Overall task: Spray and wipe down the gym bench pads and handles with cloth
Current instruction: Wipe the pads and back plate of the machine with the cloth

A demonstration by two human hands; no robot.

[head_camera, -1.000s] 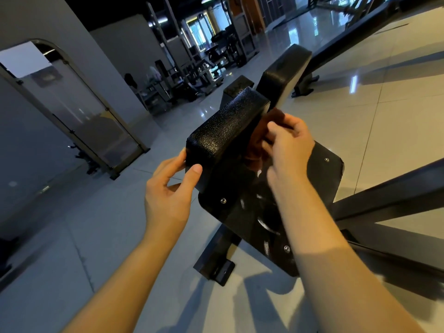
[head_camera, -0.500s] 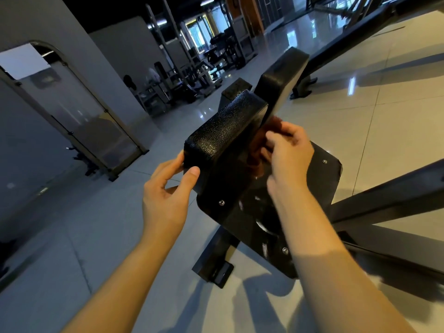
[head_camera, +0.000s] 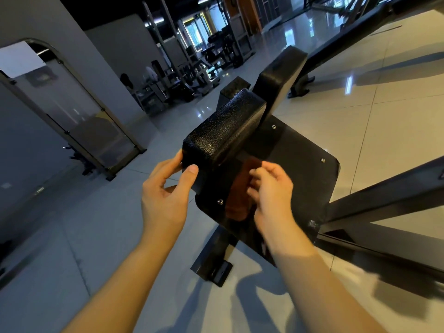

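**Black vinyl bench pad, cloth at its inner side**

Item 1: near pad (head_camera: pixel 225 131), textured black vinyl, at frame centre. Its long axis ran from 7 o'clock up to 1 o'clock, away from the hands.

Item 2: far pad (head_camera: pixel 280 73), same covering, beyond the first at 1 o'clock.

Item 3: mounting plate (head_camera: pixel 300 159), black, bolted, at 4 o'clock of the near pad.

Item 4: cloth (head_camera: pixel 237 193), rust-brown, lay against the plate just below the near pad's inner face.

Left hand (head_camera: pixel 165 191) clasped the near pad's closest corner, thumb on the end face and fingers behind.

Right hand (head_camera: pixel 271 188), blurred, had its fingers curled on the cloth, at 3 o'clock of the left hand.

Judgement: the right hand was nearer the inner face. The wipe would likely run along the long axis toward 1 o'clock, with the left hand steadying.
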